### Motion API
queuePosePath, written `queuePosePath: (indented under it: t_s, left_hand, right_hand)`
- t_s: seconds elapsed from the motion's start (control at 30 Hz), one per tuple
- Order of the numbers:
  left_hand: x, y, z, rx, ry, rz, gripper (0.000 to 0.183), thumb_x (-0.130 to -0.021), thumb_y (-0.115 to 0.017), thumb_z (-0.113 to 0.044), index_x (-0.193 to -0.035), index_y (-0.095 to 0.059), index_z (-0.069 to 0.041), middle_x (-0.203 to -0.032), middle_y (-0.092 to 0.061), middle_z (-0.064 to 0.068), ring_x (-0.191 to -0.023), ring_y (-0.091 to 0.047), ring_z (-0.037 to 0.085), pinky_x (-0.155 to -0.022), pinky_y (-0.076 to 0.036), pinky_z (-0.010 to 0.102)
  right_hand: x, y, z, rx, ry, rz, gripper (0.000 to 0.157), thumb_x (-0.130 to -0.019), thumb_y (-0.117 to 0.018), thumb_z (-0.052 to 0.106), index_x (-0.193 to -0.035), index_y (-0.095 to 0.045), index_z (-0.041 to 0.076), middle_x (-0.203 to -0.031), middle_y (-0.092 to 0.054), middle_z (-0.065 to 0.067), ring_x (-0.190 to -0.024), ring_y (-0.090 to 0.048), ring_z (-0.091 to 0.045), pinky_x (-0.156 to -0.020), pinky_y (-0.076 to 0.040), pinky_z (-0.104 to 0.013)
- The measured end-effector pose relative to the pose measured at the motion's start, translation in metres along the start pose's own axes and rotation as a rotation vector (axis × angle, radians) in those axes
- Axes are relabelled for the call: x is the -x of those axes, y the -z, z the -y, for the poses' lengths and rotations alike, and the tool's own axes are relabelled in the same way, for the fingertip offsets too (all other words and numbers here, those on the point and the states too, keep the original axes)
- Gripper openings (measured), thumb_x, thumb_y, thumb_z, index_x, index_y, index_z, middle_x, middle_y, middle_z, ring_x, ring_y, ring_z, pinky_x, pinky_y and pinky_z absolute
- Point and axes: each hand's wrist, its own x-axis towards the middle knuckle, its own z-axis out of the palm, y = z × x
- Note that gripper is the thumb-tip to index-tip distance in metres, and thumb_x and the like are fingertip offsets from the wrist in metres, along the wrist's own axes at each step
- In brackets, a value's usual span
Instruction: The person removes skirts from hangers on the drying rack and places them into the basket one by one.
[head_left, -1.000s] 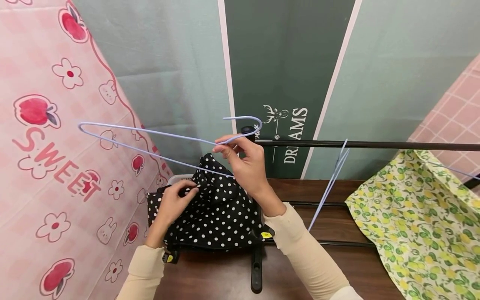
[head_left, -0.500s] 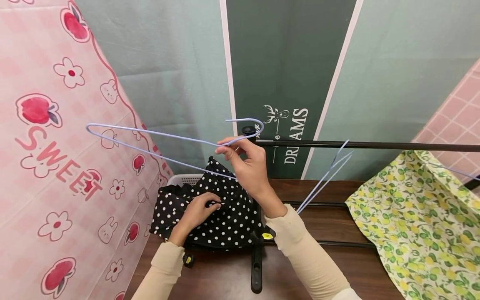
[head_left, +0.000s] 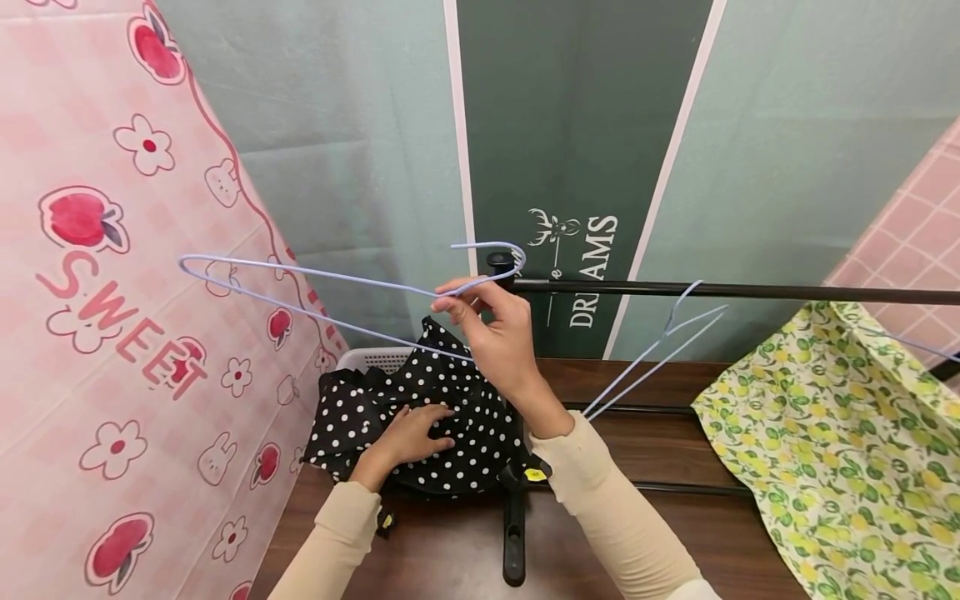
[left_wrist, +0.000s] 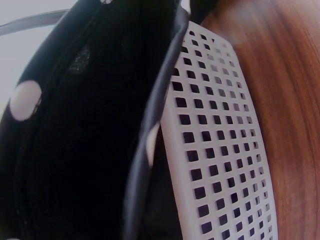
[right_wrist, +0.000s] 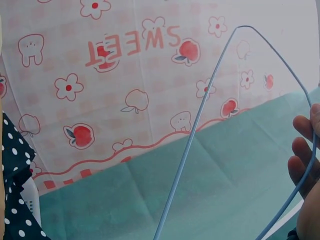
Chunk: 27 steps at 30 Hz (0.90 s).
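Right hand (head_left: pixel 491 329) raised, pinching wire hanger (head_left: pixel 315 287) — left hand (head_left: pixel 408 437) flat on polka-dot garment (head_left: pixel 450 400)

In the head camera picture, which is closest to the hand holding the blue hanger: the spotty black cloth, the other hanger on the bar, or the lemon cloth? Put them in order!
From the right hand, nearest first:
1. Spotty black cloth, just below the hand, in the white basket.
2. Other hanger, hooked on the black bar to the right.
3. Lemon cloth, far right.
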Motion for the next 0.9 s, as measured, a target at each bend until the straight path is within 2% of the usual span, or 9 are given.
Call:
queuePosePath:
  t_s: [0.2, 0.4, 0.67, 0.9]
  left_hand:
    - [-0.004, -0.002, -0.001, -0.022, 0.047, 0.059, 0.053, -0.098, -0.077, -0.032, -0.146, -0.065, -0.012, -0.16, -0.054, 0.015, -0.149, -0.05, 0.034, -0.125, -0.025, 0.07]
    - [-0.009, -0.005, 0.002, -0.049, 0.091, 0.09, 0.051, -0.099, -0.075, -0.032, -0.146, -0.065, -0.013, -0.161, -0.053, 0.013, -0.15, -0.05, 0.034, -0.127, -0.022, 0.069]
    - [-0.017, -0.008, 0.008, -0.066, 0.133, 0.144, 0.053, -0.1, -0.073, -0.034, -0.148, -0.064, -0.014, -0.163, -0.051, 0.011, -0.151, -0.049, 0.036, -0.127, -0.021, 0.069]
    - [-0.023, -0.013, 0.012, -0.085, 0.16, 0.173, 0.054, -0.1, -0.074, -0.035, -0.148, -0.064, -0.014, -0.163, -0.052, 0.01, -0.15, -0.05, 0.036, -0.127, -0.021, 0.07]
  right_hand:
    - [0.0, -0.001, 0.001, 0.003, 0.013, 0.008, 0.009, -0.094, -0.074, -0.008, -0.102, -0.076, -0.003, -0.091, -0.08, -0.016, -0.067, -0.064, -0.013, -0.064, -0.054, -0.026]
    - [0.001, -0.002, 0.0, 0.011, 0.018, 0.014, 0.009, -0.095, -0.074, -0.008, -0.102, -0.076, -0.003, -0.09, -0.08, -0.015, -0.066, -0.065, -0.013, -0.063, -0.055, -0.026]
    - [0.003, -0.002, 0.0, 0.006, 0.003, 0.024, 0.009, -0.095, -0.074, -0.008, -0.101, -0.076, -0.003, -0.089, -0.08, -0.015, -0.064, -0.065, -0.022, -0.062, -0.054, -0.025]
    - [0.006, -0.003, 0.0, -0.001, -0.002, 0.035, 0.009, -0.095, -0.073, -0.008, -0.101, -0.076, -0.002, -0.089, -0.079, -0.015, -0.064, -0.062, -0.013, -0.059, -0.05, -0.025]
